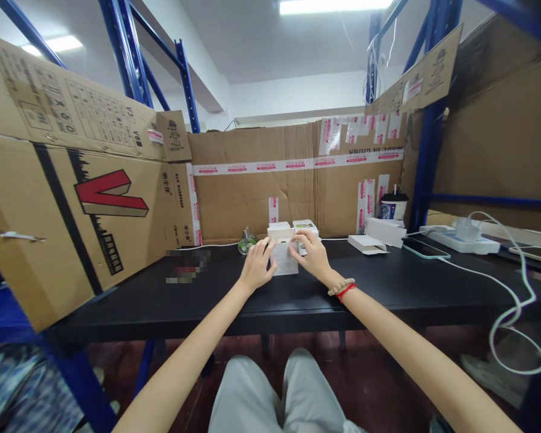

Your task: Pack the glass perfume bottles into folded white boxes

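Note:
A small white box with fine print on its near face stands on the black table in front of me. My left hand grips its left side, fingers bent and thumb low against the edge. At the upper right edge, my right hand has its thumb and fingers curled onto the box. The fingers partly hide both edges. Just left of the box, near the back, is a green glass bottle with a narrow top. Behind it sit two more white boxes, one at the left and one at the right.
Cardboard panels wall the black table at the back and left. To the right lie an open white box, a lidded cup, a phone and a power strip. A white cable loops over the right edge.

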The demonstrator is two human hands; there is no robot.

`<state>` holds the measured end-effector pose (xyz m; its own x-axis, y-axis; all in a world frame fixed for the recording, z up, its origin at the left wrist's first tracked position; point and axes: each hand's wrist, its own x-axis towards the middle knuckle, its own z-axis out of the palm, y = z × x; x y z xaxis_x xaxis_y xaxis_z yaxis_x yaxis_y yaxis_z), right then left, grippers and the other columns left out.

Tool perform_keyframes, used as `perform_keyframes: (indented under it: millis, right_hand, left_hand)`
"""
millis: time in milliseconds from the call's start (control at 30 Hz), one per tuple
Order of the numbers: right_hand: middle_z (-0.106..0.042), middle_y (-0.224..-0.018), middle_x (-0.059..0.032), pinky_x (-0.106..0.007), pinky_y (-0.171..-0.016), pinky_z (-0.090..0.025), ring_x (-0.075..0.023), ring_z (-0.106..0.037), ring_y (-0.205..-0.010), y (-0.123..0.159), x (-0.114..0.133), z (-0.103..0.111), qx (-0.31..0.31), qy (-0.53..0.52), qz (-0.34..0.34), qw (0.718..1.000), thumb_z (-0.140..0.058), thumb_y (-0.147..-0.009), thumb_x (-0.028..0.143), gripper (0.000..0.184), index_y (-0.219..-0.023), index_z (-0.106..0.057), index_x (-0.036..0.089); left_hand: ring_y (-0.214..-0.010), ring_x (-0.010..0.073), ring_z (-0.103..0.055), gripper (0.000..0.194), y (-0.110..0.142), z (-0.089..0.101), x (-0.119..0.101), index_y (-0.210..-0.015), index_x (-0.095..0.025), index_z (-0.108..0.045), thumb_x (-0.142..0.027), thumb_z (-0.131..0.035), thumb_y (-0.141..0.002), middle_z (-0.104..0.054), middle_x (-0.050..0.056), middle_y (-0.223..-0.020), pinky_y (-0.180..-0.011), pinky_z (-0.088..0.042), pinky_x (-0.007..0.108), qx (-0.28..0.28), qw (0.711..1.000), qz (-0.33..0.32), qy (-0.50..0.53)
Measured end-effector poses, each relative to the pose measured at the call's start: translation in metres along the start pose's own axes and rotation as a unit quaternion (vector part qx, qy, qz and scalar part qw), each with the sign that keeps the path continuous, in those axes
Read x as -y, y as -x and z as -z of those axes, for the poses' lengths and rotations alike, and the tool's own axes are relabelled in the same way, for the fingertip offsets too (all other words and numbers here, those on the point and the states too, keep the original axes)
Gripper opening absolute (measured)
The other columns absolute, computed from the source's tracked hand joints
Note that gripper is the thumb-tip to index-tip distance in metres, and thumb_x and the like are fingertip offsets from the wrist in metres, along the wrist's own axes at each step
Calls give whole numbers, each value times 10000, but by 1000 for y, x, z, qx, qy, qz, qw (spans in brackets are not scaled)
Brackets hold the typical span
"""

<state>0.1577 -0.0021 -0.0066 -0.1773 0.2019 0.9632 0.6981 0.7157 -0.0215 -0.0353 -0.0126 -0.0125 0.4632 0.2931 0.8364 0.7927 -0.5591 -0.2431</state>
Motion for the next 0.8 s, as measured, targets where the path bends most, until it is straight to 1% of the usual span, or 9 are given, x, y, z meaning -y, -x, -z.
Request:
perform_keyframes:
  millis: [233, 400, 533, 633, 700, 733, 800]
  right_hand:
    - [-538, -1120, -95, -364, -881, -461, -207, -543, -1036, 1, -1, -2, 6, -23, 7, 1000, -525, -820, 283, 153, -948, -572, 215]
    - [-532, -1144, -96, -380, -902, -451, -210, -529, -1067, 0, 0, 0, 20, -35, -2, 999, -512, -823, 282, 161, -960, -571, 222]
    - [-559, -1095, -88, -398, -887, -451, -217, -541, -1028, -2, 3, 4, 31, -37, -8, 999, -504, -820, 268, 156, -953, -573, 228]
    - [-590, -1029, -78, -385, -881, -447, -216, -539, -1014, -3, 5, 5, 55, -38, 15, 998, -488, -828, 248, 166, -972, -565, 221]
    - [-598, -1023, -77, -378, -880, -444, -216, -538, -1010, -3, 5, 5, 63, -40, 23, 997, -481, -831, 247, 174, -986, -554, 214]
    - [-601, -1017, -77, -373, -870, -448, -215, -545, -994, -2, 5, 4, 60, -44, 17, 997, -484, -830, 252, 183, -997, -546, 211]
    - [-610, -988, -71, -348, -807, -472, -197, -576, -901, -2, 4, 2, 46, -65, -18, 997, -502, -821, 271, 232, -1042, -519, 203]
  left_hand:
    - [-1206, 242, -423, 513, -1, 1, 0, -1305, -137, -378, -215, -407, -799, -491, 137, -1279, -975, -329, 377, 21, 999, -5, 36]
    - [-1208, 246, -424, 533, 0, 0, 0, -1316, -133, -359, -209, -413, -791, -493, 148, -1269, -974, -337, 387, 24, 999, 2, 46]
    - [-1220, 253, -410, 508, -1, 0, -1, -1285, -136, -384, -208, -423, -784, -467, 157, -1295, -974, -340, 395, 24, 998, 8, 51]
    - [-1234, 260, -391, 483, -1, 0, -2, -1258, -131, -405, -215, -432, -784, -411, 172, -1347, -972, -341, 399, 21, 998, 15, 52]
    - [-1235, 260, -388, 485, -1, 0, -2, -1258, -128, -404, -218, -439, -783, -401, 176, -1356, -970, -342, 398, 23, 998, 19, 53]
    - [-1234, 258, -388, 491, -1, 0, -2, -1264, -130, -400, -220, -441, -783, -406, 174, -1353, -970, -342, 397, 25, 998, 20, 53]
    - [-1233, 254, -388, 504, -1, 0, -1, -1280, -139, -392, -220, -441, -785, -416, 165, -1344, -970, -343, 395, 32, 998, 20, 53]
